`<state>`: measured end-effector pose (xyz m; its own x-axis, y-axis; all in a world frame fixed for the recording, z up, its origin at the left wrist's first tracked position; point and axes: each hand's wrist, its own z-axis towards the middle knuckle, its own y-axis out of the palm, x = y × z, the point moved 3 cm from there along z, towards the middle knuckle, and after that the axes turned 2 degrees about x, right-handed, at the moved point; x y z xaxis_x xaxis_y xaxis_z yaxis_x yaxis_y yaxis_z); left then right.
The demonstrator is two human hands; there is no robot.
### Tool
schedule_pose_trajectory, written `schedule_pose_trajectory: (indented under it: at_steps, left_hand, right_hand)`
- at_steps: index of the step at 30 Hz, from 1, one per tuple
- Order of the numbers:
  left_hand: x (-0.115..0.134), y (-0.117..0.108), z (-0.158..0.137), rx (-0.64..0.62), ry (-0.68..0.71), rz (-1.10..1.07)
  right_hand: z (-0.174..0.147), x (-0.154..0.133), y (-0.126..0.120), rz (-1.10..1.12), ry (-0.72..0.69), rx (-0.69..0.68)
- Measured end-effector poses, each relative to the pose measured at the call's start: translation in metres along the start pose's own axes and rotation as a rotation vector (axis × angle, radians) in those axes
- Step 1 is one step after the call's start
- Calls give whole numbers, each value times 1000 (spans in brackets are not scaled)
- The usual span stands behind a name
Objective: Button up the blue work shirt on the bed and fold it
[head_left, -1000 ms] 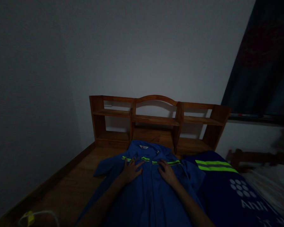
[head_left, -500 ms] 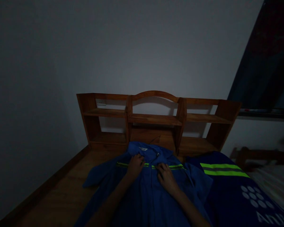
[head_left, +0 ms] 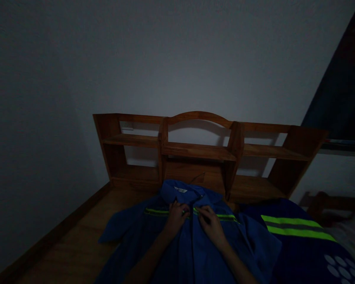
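A blue work jacket point(head_left: 154, 240) with yellow-green reflective strips lies spread out, front side up, its collar toward the shelf. My left hand point(head_left: 178, 217) rests on the left front edge at chest height, fingers curled against the cloth. Across the front opening, my right hand point(head_left: 209, 224) pinches the right front edge near its reflective strip. A small gap parts the two hands. Above them, a white label point(head_left: 180, 190) shows inside the collar. The dim light hides the exact grip of the fingertips.
A wooden shelf point(head_left: 199, 150) with several compartments stands against the wall behind the collar. To the right lies a dark blue garment point(head_left: 298, 252) with yellow-green bands and pale round marks. The wooden surface point(head_left: 77, 240) shows at left. A dark window or curtain point(head_left: 340, 90) is at upper right.
My hands have come slightly closer to the front opening, and the fingers have curled more. The view has shifted slightly, with the dark blue garment now further right.
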<state>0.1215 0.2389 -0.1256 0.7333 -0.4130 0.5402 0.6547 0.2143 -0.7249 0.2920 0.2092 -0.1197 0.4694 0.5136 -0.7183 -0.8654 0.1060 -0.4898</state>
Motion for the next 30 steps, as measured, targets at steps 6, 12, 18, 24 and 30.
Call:
schedule_pose_trajectory:
  at_steps: [6, 12, 18, 24, 30]
  left_hand:
    - [10, 3, -1, 18, 6, -247]
    - [4, 9, -1, 55, -81, -463]
    - [4, 14, 0, 56, -82, -494]
    - [18, 3, -3, 18, 26, -437]
    - [31, -5, -10, -40, 119, -410]
  right_hand:
    - [4, -4, -1, 153, -6, 22]
    - [4, -7, 0, 144, -13, 7]
    - [7, -4, 0, 126, -9, -12]
    - [6, -7, -4, 118, -23, 31]
    - [6, -1, -3, 150, 3, 56]
